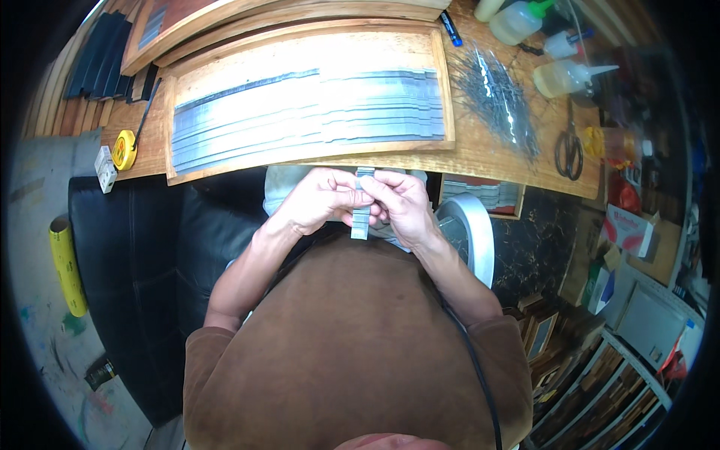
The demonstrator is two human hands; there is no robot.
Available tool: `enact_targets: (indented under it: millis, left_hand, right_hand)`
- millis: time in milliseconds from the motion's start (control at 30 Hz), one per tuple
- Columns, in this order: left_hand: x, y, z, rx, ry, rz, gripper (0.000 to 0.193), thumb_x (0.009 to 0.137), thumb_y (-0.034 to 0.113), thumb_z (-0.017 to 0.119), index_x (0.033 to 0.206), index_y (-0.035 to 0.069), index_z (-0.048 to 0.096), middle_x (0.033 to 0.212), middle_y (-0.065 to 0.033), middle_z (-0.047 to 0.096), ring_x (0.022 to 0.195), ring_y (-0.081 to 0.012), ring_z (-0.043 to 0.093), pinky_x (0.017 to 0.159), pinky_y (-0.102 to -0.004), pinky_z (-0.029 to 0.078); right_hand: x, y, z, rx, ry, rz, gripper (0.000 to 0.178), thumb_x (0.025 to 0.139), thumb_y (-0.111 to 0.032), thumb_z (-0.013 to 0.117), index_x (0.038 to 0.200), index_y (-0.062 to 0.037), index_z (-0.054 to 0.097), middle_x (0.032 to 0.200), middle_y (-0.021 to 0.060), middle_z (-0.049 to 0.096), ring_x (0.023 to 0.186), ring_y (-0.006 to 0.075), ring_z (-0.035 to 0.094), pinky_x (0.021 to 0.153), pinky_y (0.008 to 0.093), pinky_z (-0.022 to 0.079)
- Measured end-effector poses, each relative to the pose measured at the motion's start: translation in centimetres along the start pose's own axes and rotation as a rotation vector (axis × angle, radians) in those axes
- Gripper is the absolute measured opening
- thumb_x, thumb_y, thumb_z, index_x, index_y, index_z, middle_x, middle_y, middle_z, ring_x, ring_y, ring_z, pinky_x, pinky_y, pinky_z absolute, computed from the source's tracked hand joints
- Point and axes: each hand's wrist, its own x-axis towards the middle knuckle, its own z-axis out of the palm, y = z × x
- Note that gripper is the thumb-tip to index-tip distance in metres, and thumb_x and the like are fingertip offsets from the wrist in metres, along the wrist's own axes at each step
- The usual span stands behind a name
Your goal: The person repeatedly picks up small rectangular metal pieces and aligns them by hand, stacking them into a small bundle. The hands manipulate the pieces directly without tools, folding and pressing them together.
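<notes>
A wooden table (487,154) is carrying a shallow wooden tray (442,82) lined with long grey metal strips (300,112), a heap of thin wire pieces (499,97) lying beside it. Just below the table's edge, the left hand (315,199) and right hand (401,202) are pinching a short grey strip (361,217), fingers clamped on its middle; it looks light, stiff and smooth, probably best gripped by its flat faces.

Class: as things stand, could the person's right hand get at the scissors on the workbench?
Probably yes. The scissors lie uncovered on the right, nothing between, but the right hand now grips a metal strip.
</notes>
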Motion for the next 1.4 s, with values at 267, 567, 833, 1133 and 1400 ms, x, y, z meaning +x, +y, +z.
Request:
enact_targets:
  millis: [267,567,833,1133,1400]
  left_hand:
    - [-0.9,-1.1,0.3,0.283,0.12,0.207,0.014,0.1,0.013,0.076,0.101,0.0,0.081,0.086,-0.003,0.079,0.077,-0.0053,0.065,0.067,-0.0246,0.05]
    - [-5.1,-2.4,2.9,0.701,0.339,0.619,0.012,0.093,0.0,0.074,0.105,-0.002,0.079,0.077,-0.0121,0.074,0.063,-0.0138,0.068,0.06,-0.0266,0.052]
    - [-4.8,-2.8,3.1,0.718,0.378,0.699,0.006,0.092,-0.001,0.077,0.097,-0.004,0.078,0.073,-0.0115,0.073,0.061,-0.0164,0.068,0.06,-0.027,0.053]
    - [-4.8,-3.2,3.1,0.694,0.375,0.621,0.008,0.095,0.001,0.075,0.101,-0.002,0.079,0.081,-0.0123,0.077,0.07,-0.0161,0.074,0.067,-0.0272,0.057]
    - [-4.8,-3.4,3.0,0.625,0.367,0.582,0.01,0.096,0.003,0.073,0.104,0.0,0.079,0.08,-0.014,0.076,0.067,-0.0147,0.072,0.063,-0.0283,0.056]
  right_hand:
    - [-0.7,-0.5,1.1,-0.26,0.074,-0.132,0.016,0.098,-0.009,0.076,0.107,0.004,0.079,0.079,0.0003,0.068,0.066,0.0066,0.059,0.059,0.0223,0.048]
    - [-1.7,-2.3,1.8,-0.531,-0.193,-0.507,0.015,0.086,0.0,0.084,0.101,-0.0031,0.083,0.087,0.0033,0.066,0.072,0.0095,0.059,0.064,0.0249,0.046]
    - [-1.6,-3.0,1.7,-0.575,-0.243,-0.435,0.018,0.08,0.002,0.087,0.097,-0.0032,0.084,0.086,0.003,0.067,0.079,0.0112,0.061,0.067,0.0259,0.047]
    - [-1.5,-2.9,1.7,-0.59,-0.244,-0.451,0.016,0.082,0.0,0.086,0.098,-0.0031,0.084,0.085,0.0033,0.067,0.075,0.0109,0.061,0.064,0.0255,0.047]
    - [-1.9,-2.7,2.1,-0.595,-0.205,-0.484,0.014,0.085,0.0,0.085,0.1,-0.0022,0.083,0.086,0.004,0.068,0.072,0.0103,0.062,0.062,0.0252,0.049]
